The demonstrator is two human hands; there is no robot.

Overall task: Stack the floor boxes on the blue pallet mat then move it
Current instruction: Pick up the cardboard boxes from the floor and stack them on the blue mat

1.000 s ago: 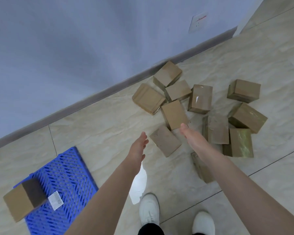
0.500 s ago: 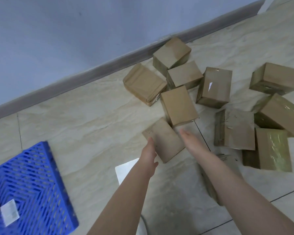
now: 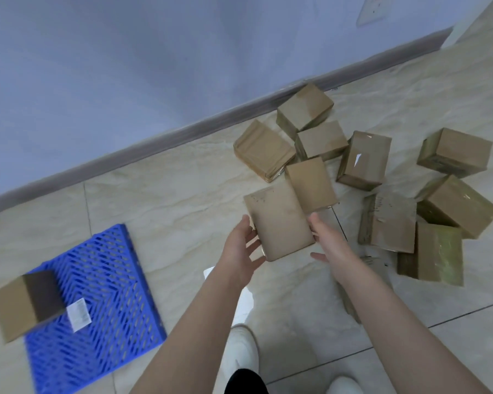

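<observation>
Both left hand (image 3: 239, 248) and right hand (image 3: 329, 245) press near-straight fingers (image 3: 248, 231) on the box (image 3: 279, 220); its length points toward the wall (image 3: 125, 66).

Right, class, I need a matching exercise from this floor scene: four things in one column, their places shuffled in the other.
Things
1 blue pallet mat
2 white label
3 nearest cardboard box
4 white wall plate

Places
A between the left hand and right hand
B on the wall, upper right
C on the floor, lower left
D lying on the mat's grid

Pairs: 1-C, 2-D, 3-A, 4-B
</observation>
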